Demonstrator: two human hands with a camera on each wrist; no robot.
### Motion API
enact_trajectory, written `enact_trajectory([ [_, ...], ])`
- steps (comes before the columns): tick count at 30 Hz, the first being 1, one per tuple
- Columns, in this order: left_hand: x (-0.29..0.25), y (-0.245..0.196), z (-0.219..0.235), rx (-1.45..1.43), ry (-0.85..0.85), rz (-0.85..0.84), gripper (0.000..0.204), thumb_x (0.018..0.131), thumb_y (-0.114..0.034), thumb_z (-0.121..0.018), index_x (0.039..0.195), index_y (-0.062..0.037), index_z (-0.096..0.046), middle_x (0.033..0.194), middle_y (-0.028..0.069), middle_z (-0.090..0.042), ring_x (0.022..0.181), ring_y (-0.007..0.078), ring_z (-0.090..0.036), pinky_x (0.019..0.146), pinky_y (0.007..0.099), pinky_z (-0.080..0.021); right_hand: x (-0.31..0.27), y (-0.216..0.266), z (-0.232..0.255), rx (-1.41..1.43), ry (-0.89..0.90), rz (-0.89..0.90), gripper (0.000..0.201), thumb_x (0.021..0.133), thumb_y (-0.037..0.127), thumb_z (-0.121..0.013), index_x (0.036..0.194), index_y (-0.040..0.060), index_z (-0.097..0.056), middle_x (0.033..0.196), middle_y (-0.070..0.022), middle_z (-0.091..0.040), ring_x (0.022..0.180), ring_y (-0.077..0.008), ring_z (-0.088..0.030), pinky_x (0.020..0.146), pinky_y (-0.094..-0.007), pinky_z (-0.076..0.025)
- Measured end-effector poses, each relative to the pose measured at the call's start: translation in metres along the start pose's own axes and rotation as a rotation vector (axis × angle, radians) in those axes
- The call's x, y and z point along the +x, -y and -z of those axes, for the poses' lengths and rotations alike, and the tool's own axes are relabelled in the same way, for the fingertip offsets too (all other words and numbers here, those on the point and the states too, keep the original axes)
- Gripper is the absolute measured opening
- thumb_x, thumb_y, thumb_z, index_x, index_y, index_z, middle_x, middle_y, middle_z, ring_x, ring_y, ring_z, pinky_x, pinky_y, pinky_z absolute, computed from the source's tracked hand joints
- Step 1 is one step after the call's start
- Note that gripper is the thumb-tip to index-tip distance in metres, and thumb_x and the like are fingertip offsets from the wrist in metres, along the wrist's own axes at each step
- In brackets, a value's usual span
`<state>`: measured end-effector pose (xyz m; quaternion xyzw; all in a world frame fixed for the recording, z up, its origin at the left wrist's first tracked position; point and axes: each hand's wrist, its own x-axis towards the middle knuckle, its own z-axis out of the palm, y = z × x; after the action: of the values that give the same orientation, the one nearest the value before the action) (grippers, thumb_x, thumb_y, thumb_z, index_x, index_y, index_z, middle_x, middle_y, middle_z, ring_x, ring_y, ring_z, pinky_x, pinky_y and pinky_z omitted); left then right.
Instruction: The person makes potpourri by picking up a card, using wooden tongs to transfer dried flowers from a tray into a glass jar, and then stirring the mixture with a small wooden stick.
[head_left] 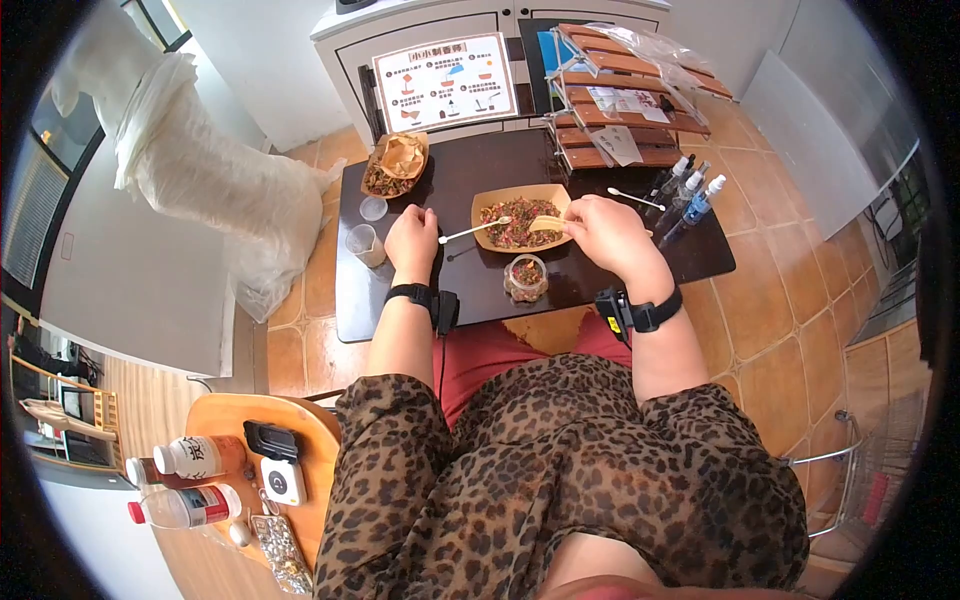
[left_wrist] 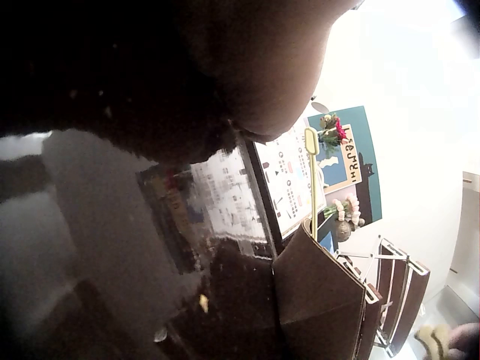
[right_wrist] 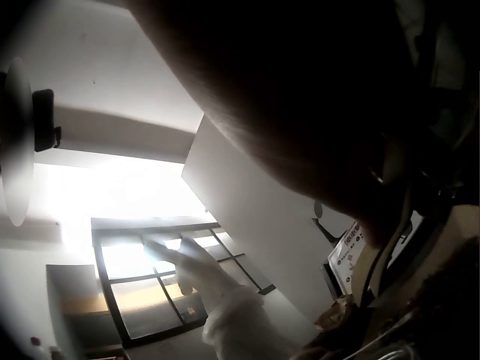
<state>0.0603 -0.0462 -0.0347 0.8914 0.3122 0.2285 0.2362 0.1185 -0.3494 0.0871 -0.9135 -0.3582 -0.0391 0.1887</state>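
My right hand [head_left: 607, 237] grips pale wooden tongs [head_left: 546, 223], their tips over the dried petals and herbs [head_left: 520, 232] in a brown paper tray [head_left: 481, 192]. Two curved strips of the tongs show in the right wrist view. My left hand [head_left: 410, 240] rests on the dark table left of the tray, fingers loosely curled. Close by its knuckles is the handle end of a small pale spoon [head_left: 466, 234]; the spoon leans across the tray's rim, and its free end stands out in the left wrist view. A small clear jar [head_left: 526, 281] with dried petals stands in front of the tray.
Another paper tray [head_left: 420, 148] with crumpled paper and dried herbs lies at the back left. Two plastic cups [head_left: 365, 246] stand left of my left hand. Several spray bottles [head_left: 697, 205] and another spoon [head_left: 634, 198] are at the right. Behind are a printed sign [head_left: 443, 82] and folded slatted wood [head_left: 615, 100].
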Motion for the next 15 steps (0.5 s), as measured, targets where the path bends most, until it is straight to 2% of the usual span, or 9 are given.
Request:
enact_trajectory([
  [2, 0.0, 0.0, 0.001, 0.0, 0.003, 0.002, 0.032, 0.094, -0.038, -0.061, 0.096, -0.0072, -0.07, 0.093, 0.0153, -0.074, 0.091, 0.0367, -0.07, 0.079, 0.0464, -0.053, 0.003, -0.012, -0.012, -0.067, -0.051, -0.015, 0.016, 0.086, 0.019, -0.071, 0.088, 0.0041, -0.073, 0.088, -0.0166, -0.07, 0.085, -0.0364, -0.07, 0.076, -0.046, -0.055],
  [8, -0.001, -0.001, 0.001, -0.004, -0.003, -0.005, 0.032, 0.094, -0.038, -0.061, 0.096, -0.0071, -0.07, 0.093, 0.0154, -0.073, 0.092, 0.0371, -0.07, 0.079, 0.0468, -0.053, 0.009, -0.028, -0.036, -0.167, 0.028, -0.081, 0.018, 0.087, 0.019, -0.07, 0.086, 0.0009, -0.071, 0.088, -0.0177, -0.069, 0.086, -0.0358, -0.071, 0.075, -0.0453, -0.057],
  [15, 0.0, -0.001, 0.001, 0.006, 0.004, 0.003, 0.033, 0.094, -0.039, -0.06, 0.095, -0.0071, -0.07, 0.092, 0.0155, -0.073, 0.091, 0.0369, -0.07, 0.079, 0.0469, -0.053, 0.014, -0.031, -0.061, -0.194, -0.029, -0.059, 0.016, 0.087, 0.019, -0.07, 0.087, 0.0031, -0.072, 0.092, -0.0154, -0.068, 0.085, -0.0349, -0.07, 0.075, -0.0442, -0.057],
])
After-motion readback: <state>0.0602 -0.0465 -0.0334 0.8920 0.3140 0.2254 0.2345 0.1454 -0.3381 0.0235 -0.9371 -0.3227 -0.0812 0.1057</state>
